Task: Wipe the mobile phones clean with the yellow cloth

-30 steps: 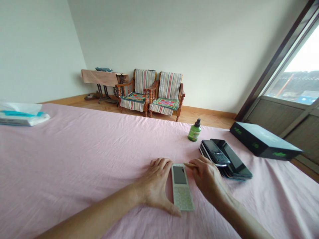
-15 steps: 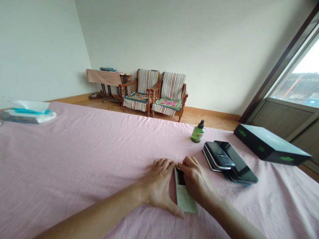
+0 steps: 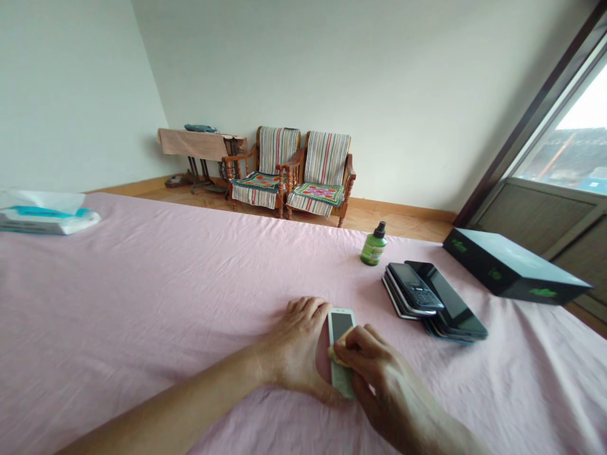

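A white mobile phone [image 3: 342,323] lies face up on the pink cloth in front of me. My left hand [image 3: 296,351] braces it from the left, fingertips at its upper corner and thumb at its bottom end. Pinched in my right hand [image 3: 379,373] is a small yellowish wiping cloth [image 3: 337,356], mostly covered by the fingers. It is pressed on the middle of the phone's face. The right hand hides part of the phone's right edge and lower half.
To the right are a stack of phones [image 3: 412,291], a stack of tablets [image 3: 455,306] and a black box [image 3: 516,265]. Beyond stands a green spray bottle [image 3: 373,249]. A tissue pack [image 3: 52,221] lies far left on the pink tablecloth [image 3: 180,272].
My right hand has slid the cloth from the phone's top end down toward me to its middle. The phone's top edge and upper screen now show. My left hand stays beside the phone.
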`<state>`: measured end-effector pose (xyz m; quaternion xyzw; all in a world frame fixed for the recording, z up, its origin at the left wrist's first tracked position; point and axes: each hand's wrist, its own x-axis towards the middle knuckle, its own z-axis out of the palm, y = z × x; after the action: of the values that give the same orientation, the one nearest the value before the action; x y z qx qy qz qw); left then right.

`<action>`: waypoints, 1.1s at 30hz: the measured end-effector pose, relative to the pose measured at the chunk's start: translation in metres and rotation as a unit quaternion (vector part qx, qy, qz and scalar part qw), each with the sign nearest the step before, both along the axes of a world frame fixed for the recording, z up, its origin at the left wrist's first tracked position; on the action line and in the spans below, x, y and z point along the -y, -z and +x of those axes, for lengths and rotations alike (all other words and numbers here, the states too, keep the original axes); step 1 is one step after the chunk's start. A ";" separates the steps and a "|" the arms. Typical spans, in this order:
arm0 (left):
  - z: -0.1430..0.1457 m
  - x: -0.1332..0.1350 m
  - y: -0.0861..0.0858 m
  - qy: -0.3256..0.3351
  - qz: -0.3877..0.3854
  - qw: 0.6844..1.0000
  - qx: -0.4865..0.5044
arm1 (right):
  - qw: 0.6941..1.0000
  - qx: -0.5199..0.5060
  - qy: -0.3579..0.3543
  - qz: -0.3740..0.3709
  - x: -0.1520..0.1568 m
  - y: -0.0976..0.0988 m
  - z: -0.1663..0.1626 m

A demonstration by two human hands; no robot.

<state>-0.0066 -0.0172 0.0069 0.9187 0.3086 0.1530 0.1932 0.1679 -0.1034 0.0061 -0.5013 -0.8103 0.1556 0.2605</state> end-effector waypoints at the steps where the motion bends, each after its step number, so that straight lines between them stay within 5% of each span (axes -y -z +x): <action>1: 0.000 0.000 0.000 -0.001 -0.002 1.000 -0.004 | 1.000 0.004 0.001 -0.002 0.002 0.001 0.004; 10: 0.002 0.000 -0.008 -0.008 -0.030 0.998 -0.050 | 0.988 -0.070 0.130 0.042 -0.002 0.013 0.034; 33: 0.000 -0.001 0.003 -0.004 -0.015 1.000 0.003 | 0.998 -0.019 0.057 0.031 -0.007 0.001 -0.010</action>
<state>-0.0062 -0.0163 0.0037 0.9140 0.3144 0.1517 0.2068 0.1574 -0.0960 0.0049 -0.5354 -0.7797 0.1243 0.2998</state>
